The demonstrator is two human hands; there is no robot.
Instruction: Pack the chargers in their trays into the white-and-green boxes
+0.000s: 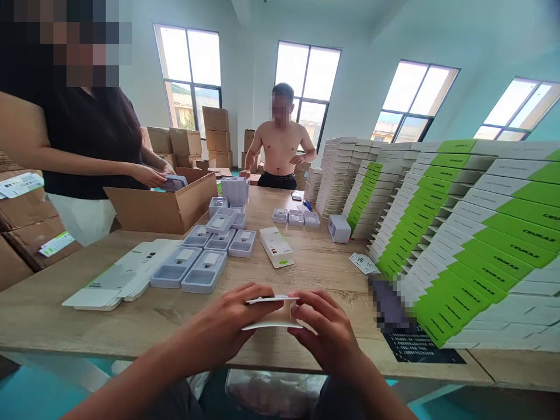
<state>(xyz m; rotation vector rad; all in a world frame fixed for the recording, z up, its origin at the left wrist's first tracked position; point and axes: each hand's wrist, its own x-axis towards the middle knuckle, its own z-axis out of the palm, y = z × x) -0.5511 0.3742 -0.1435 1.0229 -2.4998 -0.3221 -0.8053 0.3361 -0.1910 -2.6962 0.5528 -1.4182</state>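
Between my two hands, above the table's near edge, is a thin white cardboard box point(272, 300) with its end open toward me. My left hand point(234, 318) grips its left side, and my right hand point(326, 326) has fingers on its top and bottom edges at the right. Beyond them lies a closed white and green box point(276, 248). Left of that sit several pale plastic trays point(205, 271) with small items in them. A pile of flat white cartons point(122, 274) rests farther left.
Tall stacks of white and green boxes point(481, 251) line the right side. A brown carton point(166, 204) stands at left, where a person point(96, 140) holds a tray. Another person point(280, 146) stands across the table point(315, 274). A blurred dark object point(391, 303) lies at right.
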